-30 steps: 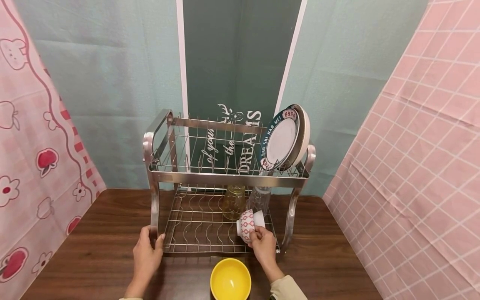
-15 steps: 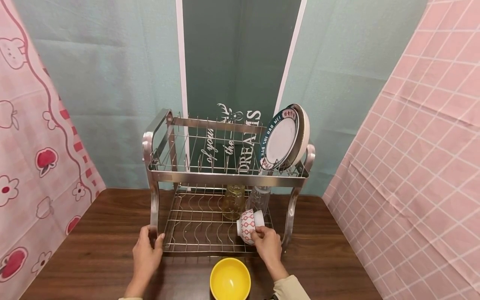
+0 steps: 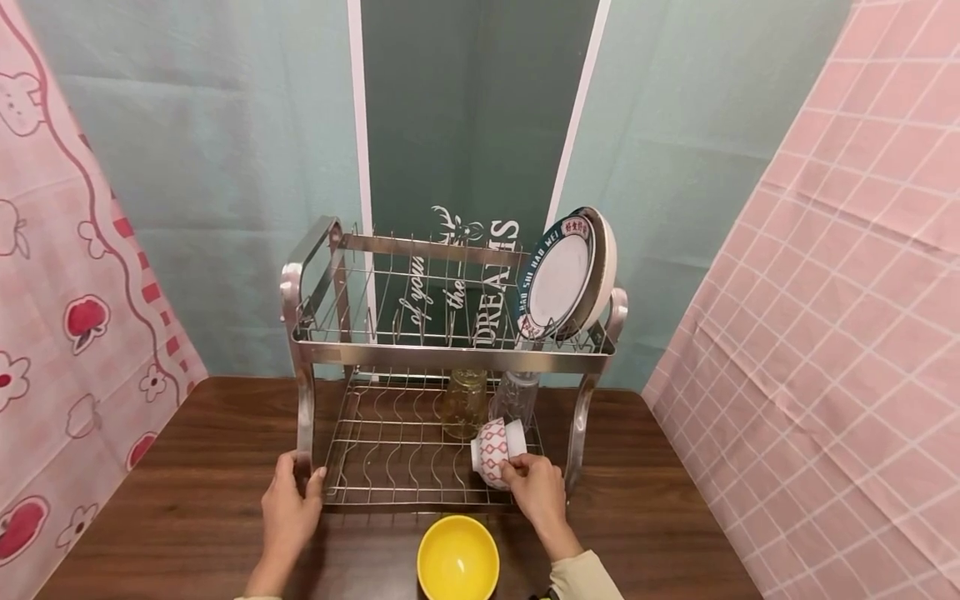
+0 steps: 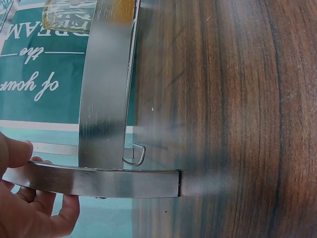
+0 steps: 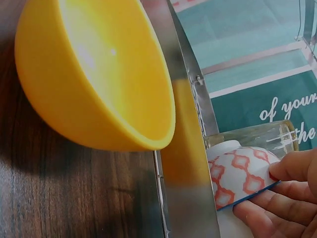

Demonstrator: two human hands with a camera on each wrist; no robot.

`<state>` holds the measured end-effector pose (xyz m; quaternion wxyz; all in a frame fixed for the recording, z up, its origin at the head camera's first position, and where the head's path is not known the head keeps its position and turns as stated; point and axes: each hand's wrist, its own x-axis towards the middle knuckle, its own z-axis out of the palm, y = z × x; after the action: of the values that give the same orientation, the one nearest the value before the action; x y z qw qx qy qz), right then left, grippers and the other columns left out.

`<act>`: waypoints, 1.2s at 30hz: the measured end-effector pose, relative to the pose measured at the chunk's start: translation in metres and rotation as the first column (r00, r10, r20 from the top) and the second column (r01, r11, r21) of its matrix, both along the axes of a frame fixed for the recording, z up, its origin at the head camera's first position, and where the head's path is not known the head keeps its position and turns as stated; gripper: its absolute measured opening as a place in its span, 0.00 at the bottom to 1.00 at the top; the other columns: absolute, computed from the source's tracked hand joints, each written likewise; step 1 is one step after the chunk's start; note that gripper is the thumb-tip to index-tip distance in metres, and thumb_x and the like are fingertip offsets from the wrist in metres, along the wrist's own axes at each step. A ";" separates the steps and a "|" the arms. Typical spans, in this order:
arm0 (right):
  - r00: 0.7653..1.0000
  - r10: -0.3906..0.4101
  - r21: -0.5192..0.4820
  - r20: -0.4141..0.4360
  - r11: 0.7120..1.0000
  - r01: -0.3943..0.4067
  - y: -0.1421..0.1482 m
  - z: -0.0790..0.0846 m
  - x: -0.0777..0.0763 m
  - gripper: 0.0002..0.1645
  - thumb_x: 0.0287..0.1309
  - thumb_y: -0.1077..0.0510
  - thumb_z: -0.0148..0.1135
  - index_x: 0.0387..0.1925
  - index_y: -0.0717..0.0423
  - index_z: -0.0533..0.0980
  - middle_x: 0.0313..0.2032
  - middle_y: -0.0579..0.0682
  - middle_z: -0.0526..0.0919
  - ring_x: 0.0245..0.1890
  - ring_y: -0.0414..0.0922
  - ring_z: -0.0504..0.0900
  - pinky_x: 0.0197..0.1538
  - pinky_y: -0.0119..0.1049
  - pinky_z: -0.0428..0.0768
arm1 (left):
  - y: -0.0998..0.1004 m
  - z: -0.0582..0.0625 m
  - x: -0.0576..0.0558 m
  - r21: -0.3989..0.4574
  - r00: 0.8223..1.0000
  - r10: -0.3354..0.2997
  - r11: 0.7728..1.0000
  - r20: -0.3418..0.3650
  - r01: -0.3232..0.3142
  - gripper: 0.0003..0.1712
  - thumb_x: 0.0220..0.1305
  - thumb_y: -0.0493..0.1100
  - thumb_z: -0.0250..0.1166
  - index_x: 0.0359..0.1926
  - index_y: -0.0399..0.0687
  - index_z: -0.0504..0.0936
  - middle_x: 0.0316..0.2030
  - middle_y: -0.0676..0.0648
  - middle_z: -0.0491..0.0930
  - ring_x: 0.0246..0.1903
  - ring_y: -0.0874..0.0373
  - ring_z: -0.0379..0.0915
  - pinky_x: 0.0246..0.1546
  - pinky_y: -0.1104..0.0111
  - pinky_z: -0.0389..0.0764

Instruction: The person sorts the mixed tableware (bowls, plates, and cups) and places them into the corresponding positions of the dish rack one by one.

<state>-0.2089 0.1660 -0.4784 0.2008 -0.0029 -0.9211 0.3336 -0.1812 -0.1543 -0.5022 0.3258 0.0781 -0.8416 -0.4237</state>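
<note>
On the lower tier of a two-tier metal dish rack [image 3: 450, 358] a white bowl with a red diamond pattern [image 3: 492, 454] stands on its side at the front right. My right hand [image 3: 538, 492] pinches its rim between thumb and fingers; the right wrist view shows a blue edge on this patterned bowl [image 5: 242, 173]. A plain white bowl [image 3: 516, 438] sits against its mouth. My left hand [image 3: 291, 510] grips the rack's front left leg. In the left wrist view, thumb and fingers of that hand [image 4: 39, 213] lie on opposite sides of the metal leg [image 4: 99, 182].
A yellow bowl [image 3: 458, 557] stands on the wooden table [image 3: 645, 517] in front of the rack. Behind the patterned bowl are an amber glass [image 3: 463, 408] and a clear glass [image 3: 516, 398]. A plate with a dark green rim [image 3: 558, 279] leans on the upper tier before a larger cream dish [image 3: 607, 267].
The right hand and sleeve have shifted slightly right, with the fingers still at the patterned bowl. The left hand keeps its grip on the leg, and the head view has drifted a little.
</note>
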 end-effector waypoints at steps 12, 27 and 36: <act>0.975 0.180 -0.019 0.127 0.984 -0.179 0.012 0.008 0.007 0.03 0.49 0.61 0.66 0.26 0.56 0.80 0.18 0.40 0.78 0.18 0.36 0.72 0.23 0.33 0.70 | 0.000 -0.002 0.001 -0.005 1.000 0.012 1.000 -0.027 -0.012 0.18 0.52 0.29 0.67 0.42 0.37 0.70 0.27 0.40 0.74 0.26 0.44 0.70 0.28 0.51 0.67; 0.878 0.270 0.088 0.396 0.940 -0.329 0.015 0.030 0.027 0.17 0.51 0.51 0.66 0.37 0.59 0.78 0.23 0.42 0.79 0.25 0.43 0.77 0.30 0.44 0.73 | 0.000 -0.002 0.000 -0.003 1.000 0.003 1.000 -0.013 -0.003 0.18 0.52 0.30 0.67 0.42 0.37 0.70 0.27 0.41 0.74 0.26 0.46 0.70 0.28 0.52 0.67; 0.836 0.435 -0.010 0.335 0.889 -0.458 0.008 0.024 0.042 0.16 0.52 0.54 0.66 0.37 0.62 0.77 0.21 0.41 0.79 0.23 0.37 0.76 0.29 0.37 0.73 | -0.001 -0.002 0.000 -0.004 1.000 0.001 1.000 -0.015 -0.001 0.18 0.52 0.29 0.67 0.42 0.36 0.69 0.27 0.40 0.74 0.26 0.44 0.70 0.28 0.51 0.68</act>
<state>-0.1668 0.1741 -0.4542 -0.0386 0.1637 -0.9277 0.3332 -0.1813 -0.1550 -0.5038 0.3326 0.0745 -0.8399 -0.4224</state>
